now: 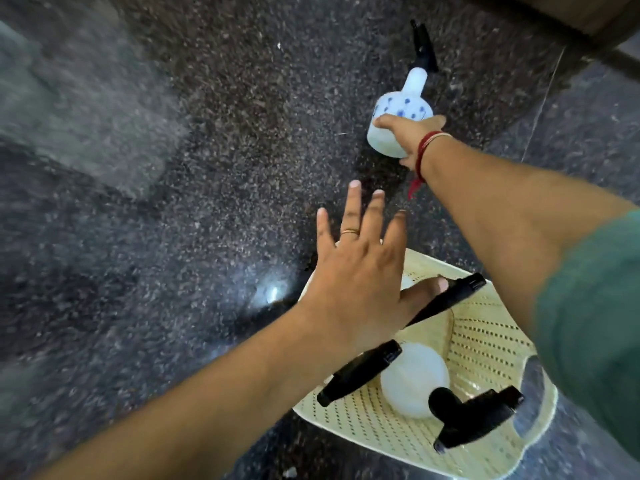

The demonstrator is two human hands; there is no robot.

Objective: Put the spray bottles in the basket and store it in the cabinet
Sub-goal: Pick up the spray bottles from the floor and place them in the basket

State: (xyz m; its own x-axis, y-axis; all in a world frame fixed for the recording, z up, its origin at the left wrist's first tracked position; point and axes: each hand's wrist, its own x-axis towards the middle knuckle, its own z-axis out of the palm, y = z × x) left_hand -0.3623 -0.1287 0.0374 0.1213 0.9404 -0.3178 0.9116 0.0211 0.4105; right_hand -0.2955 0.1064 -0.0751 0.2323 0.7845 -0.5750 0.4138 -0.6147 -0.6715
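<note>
I see the right hand (407,135) stretched out over the dark speckled floor (173,202), fingers wrapped round the lower body of a white bottle (398,109) w/ blue dots. That bottle lies tilted on the floor, black sprayer (423,46) pointing away from me, well apart from the basket (485,341). A red thread (420,157) circles the right wrist, and a green sleeve (595,323) covers the upper arm.

Left hand (360,271) hovers flat w/ fingers spread wide, holding nothing (a gold ring (349,232) on one finger). It sits above the basket's far edge, thumb just over a black sprayer head (450,297).

The cream perforated basket stands on the floor near me, lower right. Inside it I make out a white bottle body (414,379) and approx. three black sprayer heads, incl. one (360,372) jutting over the left rim and one (478,415) toward the front. How many bottles are in there I can't tell for sure.
</note>
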